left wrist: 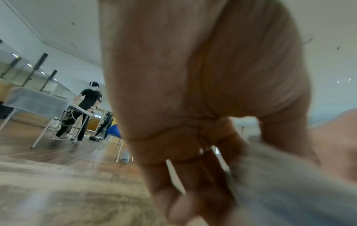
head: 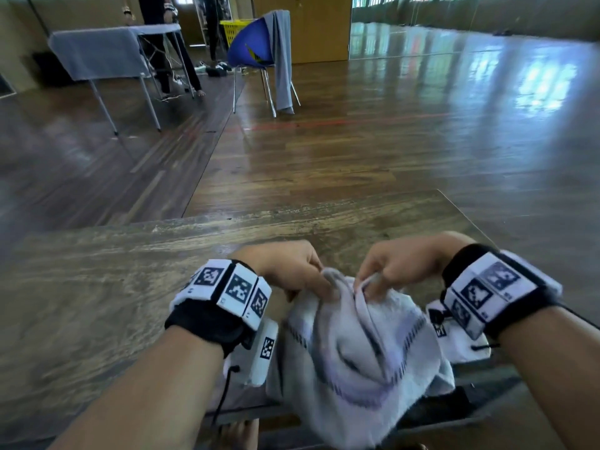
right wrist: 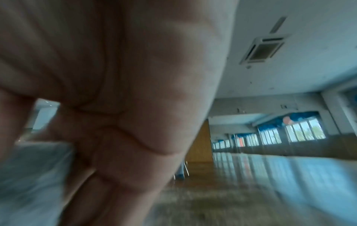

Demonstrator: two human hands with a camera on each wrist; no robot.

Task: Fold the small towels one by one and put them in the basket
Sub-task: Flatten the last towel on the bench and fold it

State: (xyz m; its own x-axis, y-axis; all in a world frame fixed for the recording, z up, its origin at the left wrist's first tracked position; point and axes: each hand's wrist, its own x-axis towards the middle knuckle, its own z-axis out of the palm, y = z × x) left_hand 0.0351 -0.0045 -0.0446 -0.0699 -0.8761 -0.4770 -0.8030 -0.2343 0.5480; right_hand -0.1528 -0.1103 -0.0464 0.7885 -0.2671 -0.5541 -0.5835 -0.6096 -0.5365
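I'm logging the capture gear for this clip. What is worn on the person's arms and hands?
Both forearms are bare, with no sleeves or gloves. The left hand and right hand each have a black wrist strap carrying white blocks printed with black square tag markers. A white camera unit with one more tag hangs under the left wrist, trailing a black cable.

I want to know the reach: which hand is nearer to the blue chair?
Left. The left hand pinches the towel on the chair's side; the right hand pinches it farther away.
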